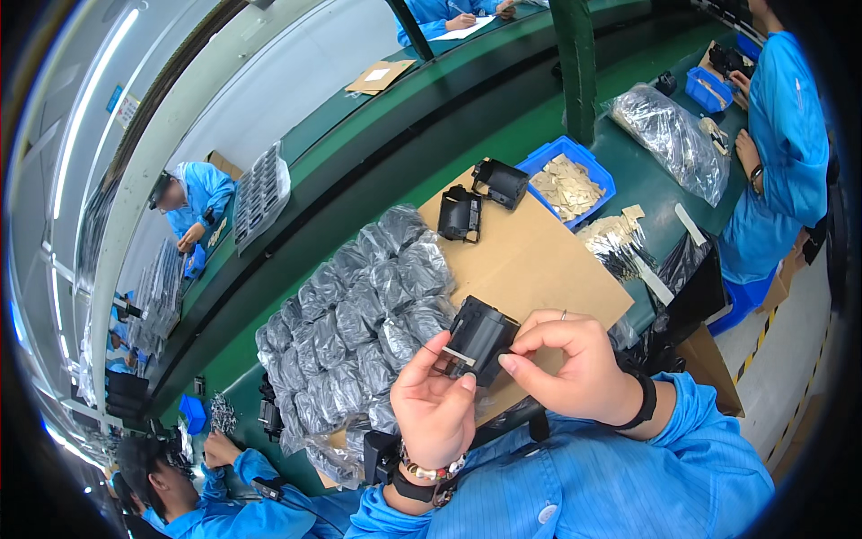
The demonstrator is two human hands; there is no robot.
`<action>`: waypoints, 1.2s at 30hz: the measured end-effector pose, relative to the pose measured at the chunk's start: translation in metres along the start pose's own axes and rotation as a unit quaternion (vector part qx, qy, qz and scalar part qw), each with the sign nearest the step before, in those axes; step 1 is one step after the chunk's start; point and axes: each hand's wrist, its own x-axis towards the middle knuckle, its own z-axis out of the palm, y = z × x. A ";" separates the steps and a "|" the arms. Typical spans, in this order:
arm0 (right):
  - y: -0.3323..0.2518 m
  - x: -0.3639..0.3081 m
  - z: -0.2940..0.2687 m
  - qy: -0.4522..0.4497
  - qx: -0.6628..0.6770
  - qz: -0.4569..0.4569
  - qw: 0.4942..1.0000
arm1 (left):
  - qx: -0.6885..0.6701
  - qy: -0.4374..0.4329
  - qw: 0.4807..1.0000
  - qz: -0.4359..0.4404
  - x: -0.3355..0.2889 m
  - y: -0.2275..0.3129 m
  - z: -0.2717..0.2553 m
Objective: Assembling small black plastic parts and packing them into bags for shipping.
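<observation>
My left hand (437, 400) grips a black plastic housing (483, 334) between thumb and fingers, above the edge of a brown cardboard sheet. A short pale strip (460, 356) lies across the housing's lower left part, near my left thumb. My right hand (566, 359) is closed in a pinch at the housing's right edge; whatever sits between its fingertips is too small to make out. Two similar black housings (460, 214) (500, 183) rest at the far end of the cardboard sheet (539, 260).
Left of the cardboard, many plastic-wrapped black parts (359, 314) lie in rows. A blue bin (600, 171) of tan pieces stands beyond, with loose tan pieces (615, 238) and a clear plastic bag (673, 135) to its right. Co-workers in blue sit around the green bench (332, 184).
</observation>
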 end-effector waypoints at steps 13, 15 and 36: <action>0.002 0.002 -0.004 0.006 -0.011 0.010 1.000 | 0.010 0.002 1.000 -0.007 0.001 -0.003 0.002; 0.005 0.002 -0.004 0.007 -0.012 0.009 1.000 | 0.011 0.002 1.000 -0.006 0.001 -0.004 0.002; 0.005 -0.008 -0.018 0.031 -0.265 -0.145 0.953 | -0.010 0.031 0.999 0.030 0.005 -0.007 0.030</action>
